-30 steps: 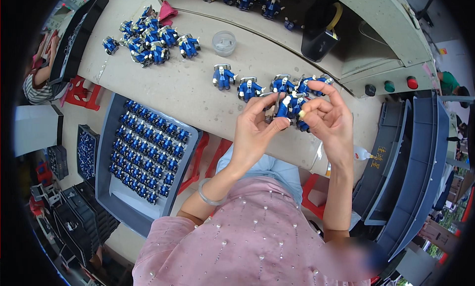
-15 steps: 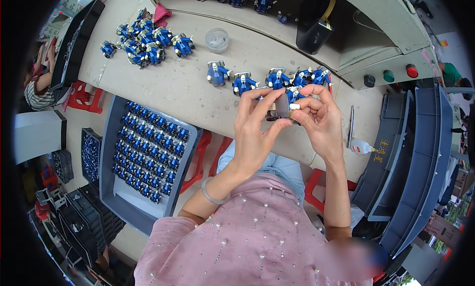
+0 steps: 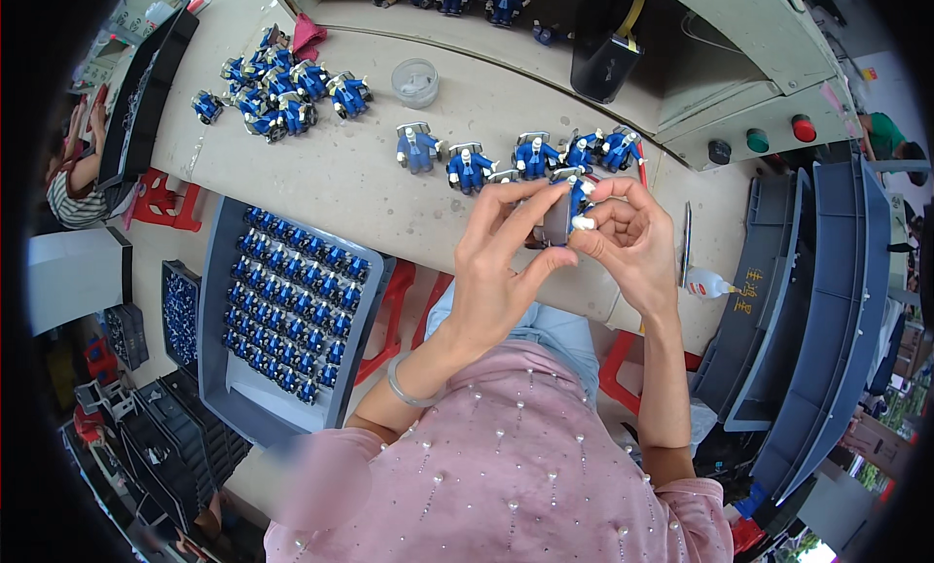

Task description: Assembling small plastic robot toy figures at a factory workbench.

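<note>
A person's hands meet over the near edge of a pale table (image 3: 331, 179), toward its right end. The left hand (image 3: 493, 266) has a narrow grip, fingers and thumb nearly together, on the dark grey panel (image 3: 557, 222) behind a blue-suited figurine (image 3: 580, 195). The right hand (image 3: 634, 247) pinches a small white piece (image 3: 584, 222) against the figurine's side; whether the two are joined cannot be told. Just beyond, toward the far edge, stands a row of similar figurines (image 3: 537, 156). A nozzle bottle (image 3: 704, 284) lies near the right end. If a pinch slips, the white piece could spring away or the figurine fall over the near edge; uneven pressure could bend or snap the piece, and knuckles pushed forward could topple the row.
</note>
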Motion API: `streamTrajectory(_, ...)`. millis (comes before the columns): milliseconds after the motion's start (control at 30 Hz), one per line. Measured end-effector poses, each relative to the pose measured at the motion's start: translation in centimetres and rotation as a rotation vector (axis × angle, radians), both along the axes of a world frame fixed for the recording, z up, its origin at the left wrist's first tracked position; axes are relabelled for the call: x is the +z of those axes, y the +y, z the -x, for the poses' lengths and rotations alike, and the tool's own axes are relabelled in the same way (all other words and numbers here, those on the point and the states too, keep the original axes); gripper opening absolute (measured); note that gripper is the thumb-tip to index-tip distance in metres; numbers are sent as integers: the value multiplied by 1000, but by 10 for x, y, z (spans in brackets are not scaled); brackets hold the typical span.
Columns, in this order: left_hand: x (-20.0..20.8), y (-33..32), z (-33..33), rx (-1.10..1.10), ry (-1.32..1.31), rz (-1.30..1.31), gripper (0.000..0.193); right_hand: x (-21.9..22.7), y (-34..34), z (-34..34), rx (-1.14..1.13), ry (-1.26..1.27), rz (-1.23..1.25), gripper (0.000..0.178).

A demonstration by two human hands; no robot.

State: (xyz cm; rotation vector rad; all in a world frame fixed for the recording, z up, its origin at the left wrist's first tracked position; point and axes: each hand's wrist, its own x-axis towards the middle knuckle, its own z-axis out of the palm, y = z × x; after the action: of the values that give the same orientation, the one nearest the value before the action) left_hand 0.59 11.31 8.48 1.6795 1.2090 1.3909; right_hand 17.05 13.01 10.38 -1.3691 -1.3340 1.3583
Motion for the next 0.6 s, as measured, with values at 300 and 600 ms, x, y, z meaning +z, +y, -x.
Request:
streamTrajectory(300,-12,-2,1,-402,-688,514,49,1,-13,0,-21,125,-2,33)
streamTrajectory(600,-6,-2,-15,-604,-818,724,40,12,-40,-13,-82,-62,-30,30)
